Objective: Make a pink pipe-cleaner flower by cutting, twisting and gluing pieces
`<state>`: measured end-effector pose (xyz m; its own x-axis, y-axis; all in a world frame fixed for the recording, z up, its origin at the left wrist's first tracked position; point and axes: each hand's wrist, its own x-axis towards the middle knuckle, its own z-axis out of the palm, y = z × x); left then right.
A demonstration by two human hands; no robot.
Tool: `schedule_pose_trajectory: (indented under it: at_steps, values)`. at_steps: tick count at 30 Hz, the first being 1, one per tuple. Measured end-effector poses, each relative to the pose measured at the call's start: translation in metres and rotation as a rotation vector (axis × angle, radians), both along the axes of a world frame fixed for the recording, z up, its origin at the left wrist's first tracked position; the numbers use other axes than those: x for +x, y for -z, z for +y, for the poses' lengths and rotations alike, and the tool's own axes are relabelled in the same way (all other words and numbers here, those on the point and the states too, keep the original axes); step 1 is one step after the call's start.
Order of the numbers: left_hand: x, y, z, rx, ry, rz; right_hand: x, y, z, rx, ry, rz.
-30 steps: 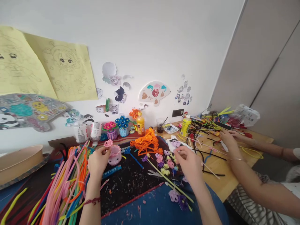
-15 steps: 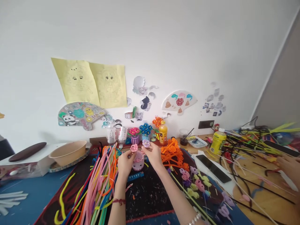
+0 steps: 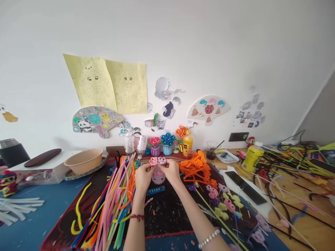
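Observation:
My left hand (image 3: pixel 143 176) pinches a pink pipe-cleaner flower (image 3: pixel 153 161) by its stem. My right hand (image 3: pixel 172 171) pinches a purple pipe-cleaner flower (image 3: pixel 162 160) beside it, and the two blooms touch. Both hands hover just above a small pink pot (image 3: pixel 158 177) standing on the black mat (image 3: pixel 167 216). Left of my left forearm lies a thick bundle of coloured pipe cleaners (image 3: pixel 115 198). To the right lie an orange pile of flowers (image 3: pixel 196 169) and a row of pastel flowers on stems (image 3: pixel 225 204).
Finished flower pots (image 3: pixel 161 145), an orange bottle (image 3: pixel 187 144) and small bottles line the wall. A paper bowl (image 3: pixel 83 161) sits at the left, a phone (image 3: pixel 245 188) and yellow bottle (image 3: pixel 252 157) at the right, with tangled black and yellow pipe cleaners (image 3: pixel 293 164) beyond.
My right hand came from the flowers at the right with a purple flower and brought it against the pink one over the pot. The view swung left; the other person's arms left the frame.

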<state>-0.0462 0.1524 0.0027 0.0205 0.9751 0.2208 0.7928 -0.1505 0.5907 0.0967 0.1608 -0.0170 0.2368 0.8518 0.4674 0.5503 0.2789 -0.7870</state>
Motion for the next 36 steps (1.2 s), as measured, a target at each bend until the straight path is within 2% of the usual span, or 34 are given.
schedule_pose_trajectory:
  at_steps: [5,14,31,34,36]
  values:
    - [-0.002,0.0,0.0,-0.02,0.014,0.014,0.001,0.002,0.002,-0.022,0.051,-0.066]
    - [-0.003,0.0,0.0,-0.035,0.037,0.051,-0.001,-0.006,0.006,-0.068,0.068,-0.111]
    - [-0.005,-0.001,-0.001,-0.035,0.058,0.033,-0.005,-0.013,0.007,-0.157,0.021,0.017]
    - [-0.005,0.0,0.0,-0.016,0.06,0.024,-0.003,-0.019,0.007,-0.151,0.025,0.064]
    - [-0.006,0.001,0.002,0.004,0.064,0.015,0.008,-0.031,0.006,-0.136,0.04,0.101]
